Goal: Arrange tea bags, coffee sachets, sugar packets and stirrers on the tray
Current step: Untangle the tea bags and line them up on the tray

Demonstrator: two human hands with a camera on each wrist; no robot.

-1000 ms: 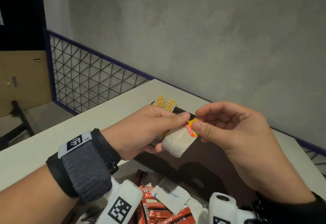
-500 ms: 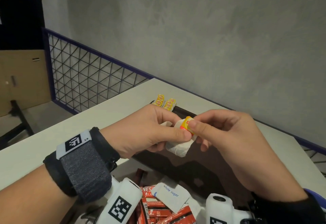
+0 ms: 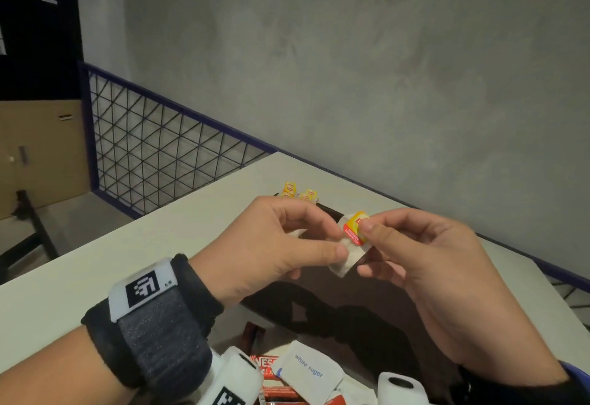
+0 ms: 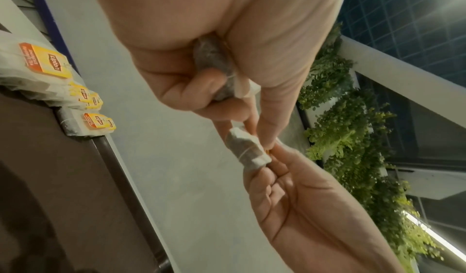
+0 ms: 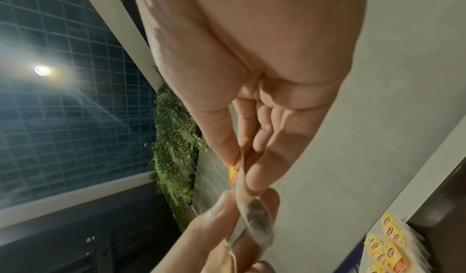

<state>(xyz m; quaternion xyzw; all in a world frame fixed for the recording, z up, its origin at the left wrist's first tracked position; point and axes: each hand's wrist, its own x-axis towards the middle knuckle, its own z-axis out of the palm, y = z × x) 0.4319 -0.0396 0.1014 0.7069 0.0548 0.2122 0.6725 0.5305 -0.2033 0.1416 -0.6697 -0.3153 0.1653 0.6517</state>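
Observation:
Over the dark tray (image 3: 367, 325), both hands hold one white tea bag (image 3: 346, 265). My left hand (image 3: 333, 240) pinches the bag's body with the thumb. My right hand (image 3: 367, 232) pinches its yellow and red tag (image 3: 354, 229). In the left wrist view the shared bag (image 4: 248, 152) sits between the fingertips of both hands, and a second tea bag (image 4: 214, 66) is curled inside my left palm. Several tea bags with yellow tags (image 3: 300, 194) lie in a row at the tray's far corner (image 4: 99, 122) (image 5: 393, 247).
A white sugar packet (image 3: 308, 369) and red coffee sachets (image 3: 265, 369) lie in a heap at the near edge, partly behind the wrist cameras. The white table (image 3: 159, 245) ends at a blue wire-mesh railing (image 3: 159, 155); a grey wall stands behind.
My right hand has drawn the tag up and turned its printed face towards me. My left thumb has slid further over the bag, which now hangs shorter between the hands.

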